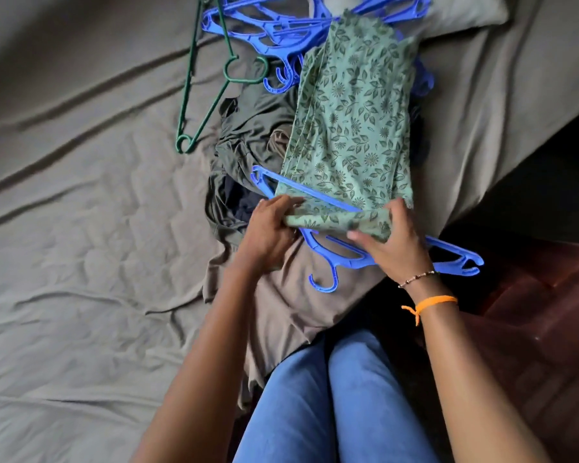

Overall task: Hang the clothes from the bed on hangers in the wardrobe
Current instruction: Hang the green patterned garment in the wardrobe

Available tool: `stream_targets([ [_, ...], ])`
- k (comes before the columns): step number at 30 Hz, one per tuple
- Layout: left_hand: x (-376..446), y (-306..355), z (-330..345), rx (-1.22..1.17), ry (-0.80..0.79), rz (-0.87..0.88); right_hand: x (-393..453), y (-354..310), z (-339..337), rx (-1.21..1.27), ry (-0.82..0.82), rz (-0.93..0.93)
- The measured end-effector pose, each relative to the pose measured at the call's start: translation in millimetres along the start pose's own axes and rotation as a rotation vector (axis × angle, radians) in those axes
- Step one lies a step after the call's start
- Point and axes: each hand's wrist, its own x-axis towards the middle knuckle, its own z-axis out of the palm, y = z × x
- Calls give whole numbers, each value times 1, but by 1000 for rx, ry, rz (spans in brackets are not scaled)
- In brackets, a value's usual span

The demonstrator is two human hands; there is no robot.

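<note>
A green floral garment (355, 128) lies folded lengthwise on the bed, its near end wrapped over the bar of a blue hanger (345, 255). My left hand (271, 228) grips the left side of that folded end. My right hand (395, 242) holds the right side, fingers curled over the cloth and the hanger's bar. Under the garment sits a heap of olive and dark clothes (248, 145). A pile of blue hangers (281, 28) lies at the far end of the bed.
A green wire hanger (208, 91) lies left of the blue pile. The grey sheet (81, 228) stretches wide to the left. A pillow (465, 15) sits at the top right. The bed's edge and a dark red floor (532, 329) are on the right. My blue jeans (315, 396) are below.
</note>
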Motion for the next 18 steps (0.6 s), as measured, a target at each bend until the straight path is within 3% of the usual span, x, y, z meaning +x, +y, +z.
stream_targets([
  [2, 4, 10, -21, 20, -215, -24, 8, 0, -14, -156, -97, -112],
  [4, 7, 22, -34, 42, -423, -158, 13, 1, -23, -235, -210, -157],
  [6, 11, 35, -39, 53, -601, -320, 12, -4, -33, -231, -391, -26],
  [8, 16, 47, -39, 104, -655, -367, 12, -6, -41, -234, -586, 160],
  [10, 26, 55, -43, 129, -638, -358, 21, -10, -52, -238, -653, 159],
  [14, 70, 75, -68, 258, -486, -178, 65, -30, -84, -242, -509, 62],
  [16, 98, 88, -79, 276, -294, -54, 97, -42, -99, -218, -390, 21],
  [18, 123, 102, -82, 265, 21, 71, 129, -51, -106, -205, -90, -23],
])
